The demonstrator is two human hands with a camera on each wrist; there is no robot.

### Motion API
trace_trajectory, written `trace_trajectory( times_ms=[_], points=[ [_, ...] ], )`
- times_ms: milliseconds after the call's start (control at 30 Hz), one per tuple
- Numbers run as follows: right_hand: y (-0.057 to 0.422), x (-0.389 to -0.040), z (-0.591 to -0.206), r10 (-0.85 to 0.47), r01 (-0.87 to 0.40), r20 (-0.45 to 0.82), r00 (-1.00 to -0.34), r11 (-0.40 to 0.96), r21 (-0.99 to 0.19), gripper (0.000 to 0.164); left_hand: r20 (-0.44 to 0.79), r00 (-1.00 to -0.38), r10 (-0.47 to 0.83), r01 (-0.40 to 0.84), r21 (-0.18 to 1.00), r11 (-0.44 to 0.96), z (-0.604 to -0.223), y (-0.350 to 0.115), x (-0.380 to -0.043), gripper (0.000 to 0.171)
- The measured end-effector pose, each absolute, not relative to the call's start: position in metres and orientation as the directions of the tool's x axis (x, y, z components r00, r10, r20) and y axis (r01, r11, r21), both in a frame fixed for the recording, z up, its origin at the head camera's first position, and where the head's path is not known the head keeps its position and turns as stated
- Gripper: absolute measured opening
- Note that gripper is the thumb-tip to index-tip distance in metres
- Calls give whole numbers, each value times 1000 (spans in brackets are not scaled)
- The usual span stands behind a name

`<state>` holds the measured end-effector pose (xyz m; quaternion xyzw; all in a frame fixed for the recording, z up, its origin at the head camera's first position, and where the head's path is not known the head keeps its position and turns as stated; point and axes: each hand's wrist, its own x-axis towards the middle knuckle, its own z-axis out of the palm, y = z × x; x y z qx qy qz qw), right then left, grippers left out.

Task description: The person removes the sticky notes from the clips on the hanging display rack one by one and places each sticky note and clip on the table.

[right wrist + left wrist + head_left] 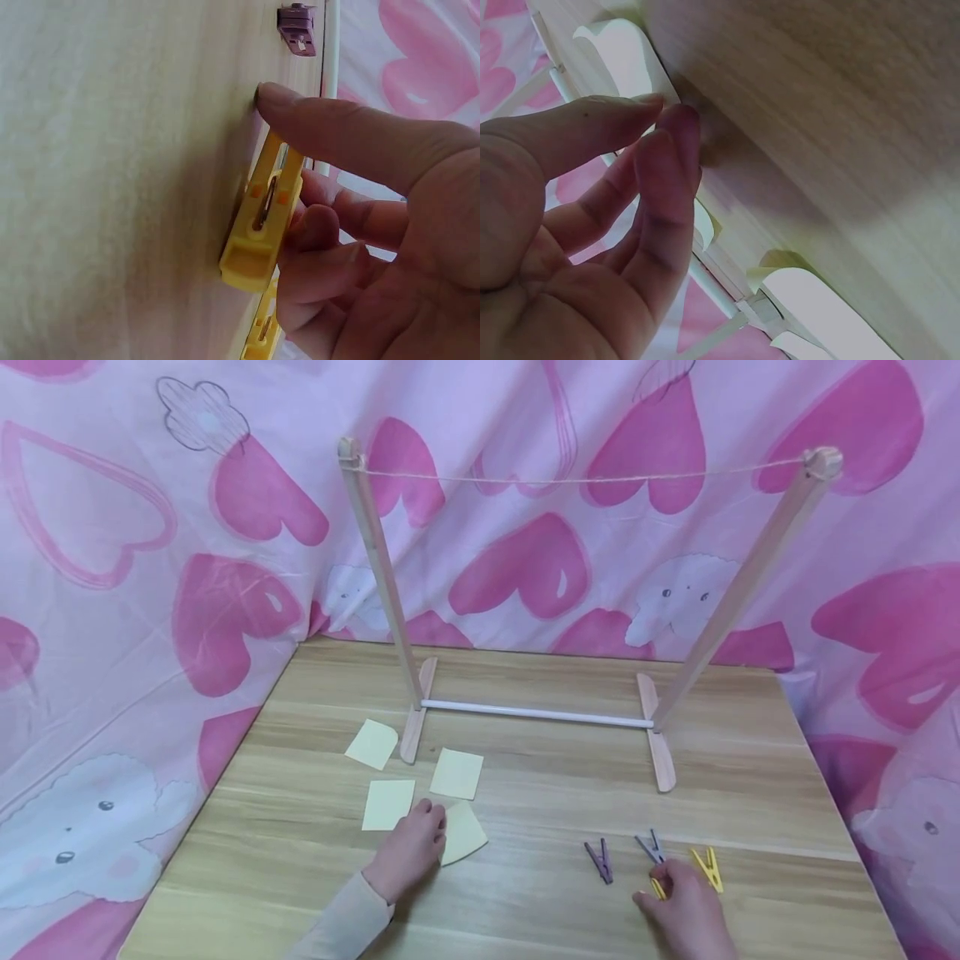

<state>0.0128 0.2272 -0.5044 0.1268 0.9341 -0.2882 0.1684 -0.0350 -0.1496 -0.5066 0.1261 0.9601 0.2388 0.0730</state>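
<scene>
My left hand pinches the left edge of a pale yellow sticky note between thumb and fingertips. In the left wrist view, this note curls up beyond the thumb. My right hand has its thumb and curled fingers around a yellow clothespin, close over the tabletop. A grey-blue clothespin lies just beyond those fingers. To their left is a purple clothespin, and to their right a second yellow clothespin.
Three more sticky notes lie past my left hand: one rounded-cornered note, a middle note and a near note. Behind them stands a wooden frame with a string across its top and a white bar below.
</scene>
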Motion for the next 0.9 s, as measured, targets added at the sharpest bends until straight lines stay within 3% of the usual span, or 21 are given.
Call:
trace_trajectory(
  times_ms=[400, 600, 767, 900],
  points=[
    [223, 17, -507, 161, 354, -398, -903, 803, -479, 43, 36, -944, 327, 310, 428, 849, -508, -148, -31, 11],
    [231, 21, -489, 169, 367, -389, -906, 771, -520, 46, 76, -928, 364, 362, 409, 838, -498, -154, -31, 8],
    [243, 12, -459, 100, 173, -161, -982, 819, -548, 34, 150, -906, 397, 424, 305, 853, -476, -174, -45, 8],
    [259, -8, -425, 23, -9, 55, -998, 857, -516, 30, 212, -880, 424, 465, 213, 859, -443, -197, -67, 18]
  ],
)
